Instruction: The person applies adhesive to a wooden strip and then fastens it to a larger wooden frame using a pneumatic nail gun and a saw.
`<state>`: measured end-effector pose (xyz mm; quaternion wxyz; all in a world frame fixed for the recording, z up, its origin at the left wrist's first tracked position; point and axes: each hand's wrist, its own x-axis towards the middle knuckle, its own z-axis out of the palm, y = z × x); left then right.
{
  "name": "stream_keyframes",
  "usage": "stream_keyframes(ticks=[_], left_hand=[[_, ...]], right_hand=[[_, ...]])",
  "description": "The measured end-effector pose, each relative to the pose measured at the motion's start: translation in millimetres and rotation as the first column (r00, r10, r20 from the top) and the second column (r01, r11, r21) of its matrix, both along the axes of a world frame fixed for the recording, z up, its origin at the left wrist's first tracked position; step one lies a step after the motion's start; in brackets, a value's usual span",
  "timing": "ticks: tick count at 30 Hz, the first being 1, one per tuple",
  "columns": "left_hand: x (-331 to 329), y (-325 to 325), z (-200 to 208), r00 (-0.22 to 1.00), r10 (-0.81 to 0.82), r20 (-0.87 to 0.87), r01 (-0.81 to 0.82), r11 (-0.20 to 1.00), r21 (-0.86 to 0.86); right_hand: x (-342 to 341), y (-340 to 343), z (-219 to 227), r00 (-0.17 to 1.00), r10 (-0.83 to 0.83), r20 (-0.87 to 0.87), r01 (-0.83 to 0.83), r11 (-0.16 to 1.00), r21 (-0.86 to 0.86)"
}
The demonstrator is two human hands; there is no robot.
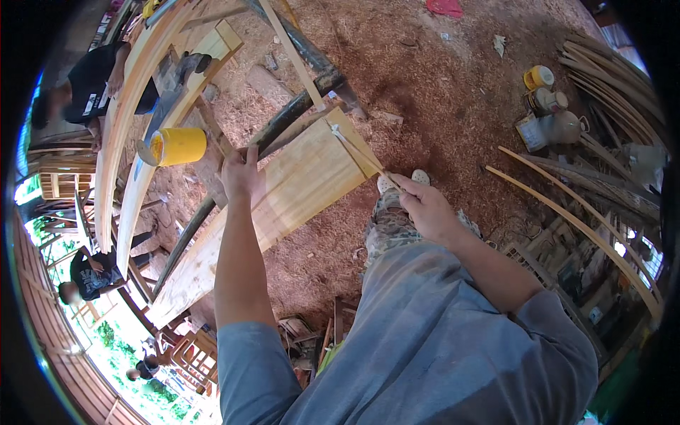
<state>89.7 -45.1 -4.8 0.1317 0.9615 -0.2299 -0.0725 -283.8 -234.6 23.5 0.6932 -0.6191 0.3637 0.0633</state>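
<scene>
A long pale wooden board [301, 180] lies slanting in front of me, propped on a dark pole [273, 131]. My right hand [426, 207] grips a thin stick [360, 155] over the board's right end. The stick's far tip carries a whitish smear and touches the wood near the end corner. A darker line crosses the board close to that end. At the board's far edge, my left hand [241, 173] has its fingers curled over the wood. Just beyond it stands an open yellow tub [178, 146] with yellowish residue around its mouth.
Long curved planks [134, 106] rise at the left, with a person [88, 85] beside them. Another person [92, 273] sits farther left. Wood shavings [425, 92] cover the ground. Several containers [545, 100] and bent wood strips [581, 219] lie at the right.
</scene>
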Motion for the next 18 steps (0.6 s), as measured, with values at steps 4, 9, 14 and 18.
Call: stream_keyframes(ticks=[4, 9, 14, 18], left_hand=[[-0.5, -0.8, 1.9, 1.000, 0.003, 0.006, -0.003, 1.000, -0.009], [2.0, 5.7, -4.1, 0.997, -0.052, 0.060, 0.047, 0.996, 0.081], [1.5, 3.4, -2.7, 0.993, -0.069, 0.091, 0.065, 0.997, 0.049], [4.3, 4.2, -7.1, 0.997, -0.035, 0.068, 0.033, 0.999, 0.036]], right_hand=[[-6.6, 4.1, -7.6, 0.977, 0.052, 0.207, 0.047, 0.895, -0.444], [-6.3, -14.2, 24.7, 0.993, 0.112, 0.024, -0.093, 0.913, -0.398], [2.1, -14.6, 13.7, 0.987, -0.036, 0.158, 0.052, 0.994, -0.100], [10.0, 0.9, -10.1, 0.988, -0.070, 0.137, 0.075, 0.997, -0.027]])
